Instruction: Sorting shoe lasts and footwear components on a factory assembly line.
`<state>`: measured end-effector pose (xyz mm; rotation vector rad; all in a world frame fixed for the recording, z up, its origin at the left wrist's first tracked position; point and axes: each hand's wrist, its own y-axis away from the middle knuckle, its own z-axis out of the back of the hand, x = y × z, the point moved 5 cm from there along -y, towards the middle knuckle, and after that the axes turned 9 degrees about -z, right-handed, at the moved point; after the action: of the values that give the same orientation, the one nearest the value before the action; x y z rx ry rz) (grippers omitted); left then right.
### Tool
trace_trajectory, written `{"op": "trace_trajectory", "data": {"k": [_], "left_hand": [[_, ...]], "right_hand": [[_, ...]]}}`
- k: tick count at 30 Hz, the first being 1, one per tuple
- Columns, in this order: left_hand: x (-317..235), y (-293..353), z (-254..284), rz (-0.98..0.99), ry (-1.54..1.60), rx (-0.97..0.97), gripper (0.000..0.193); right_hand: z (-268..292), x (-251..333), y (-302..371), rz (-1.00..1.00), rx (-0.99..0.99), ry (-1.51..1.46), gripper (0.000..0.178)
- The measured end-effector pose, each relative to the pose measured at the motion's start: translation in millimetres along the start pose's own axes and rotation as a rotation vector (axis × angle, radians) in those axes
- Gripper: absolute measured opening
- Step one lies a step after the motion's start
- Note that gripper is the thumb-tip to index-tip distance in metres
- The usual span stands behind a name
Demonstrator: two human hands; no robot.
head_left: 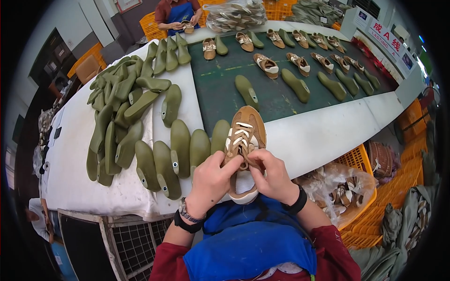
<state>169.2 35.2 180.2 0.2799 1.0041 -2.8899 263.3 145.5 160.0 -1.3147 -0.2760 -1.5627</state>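
A brown and white sneaker (252,122) with white laces is held in front of me at the table's near edge, toe pointing away. My left hand (212,181) grips the left side of its opening, fingers closed near the tongue. From the other side my right hand (275,177) pinches the collar by the lace ends. The fingers hide part of the upper, while the pale insole shows at the heel. Just left of the shoe stand several green shoe lasts (200,149), and another green last (246,92) lies beyond its toe.
A pile of green lasts (123,96) covers the white table's left part. On the dark green belt (218,104), sneakers (266,65) and lasts stand in rows. An orange crate (363,161) holding bagged shoes is below right. Across the table, a co-worker (180,11) in a blue apron handles a shoe.
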Motion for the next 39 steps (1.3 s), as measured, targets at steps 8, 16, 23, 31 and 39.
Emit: {"op": "trace_trajectory", "data": {"k": [8, 16, 23, 31, 39], "left_hand": [[2.9, 6.5, 5.2, -0.128, 0.085, -0.023, 0.026], [37.8, 18.8, -8.3, 0.158, -0.039, -0.202, 0.053], [68.4, 37.8, 3.8, 0.331, 0.043, -0.110, 0.061], [129.1, 128.9, -3.3, 0.563, -0.171, 0.105, 0.065], [130.9, 149.5, -8.9, 0.646, -0.299, 0.146, 0.060]], "right_hand": [[6.2, -34.3, -2.9, -0.265, -0.193, -0.421, 0.039], [-6.3, 24.7, -2.3, 0.093, 0.368, 0.268, 0.043], [-3.8, -31.8, -76.9, -0.032, 0.443, 0.392, 0.037], [-38.2, -180.6, -227.7, -0.082, 0.508, 0.712, 0.033], [-85.8, -294.4, -303.1, -0.159, -0.038, 0.545, 0.047]]}}
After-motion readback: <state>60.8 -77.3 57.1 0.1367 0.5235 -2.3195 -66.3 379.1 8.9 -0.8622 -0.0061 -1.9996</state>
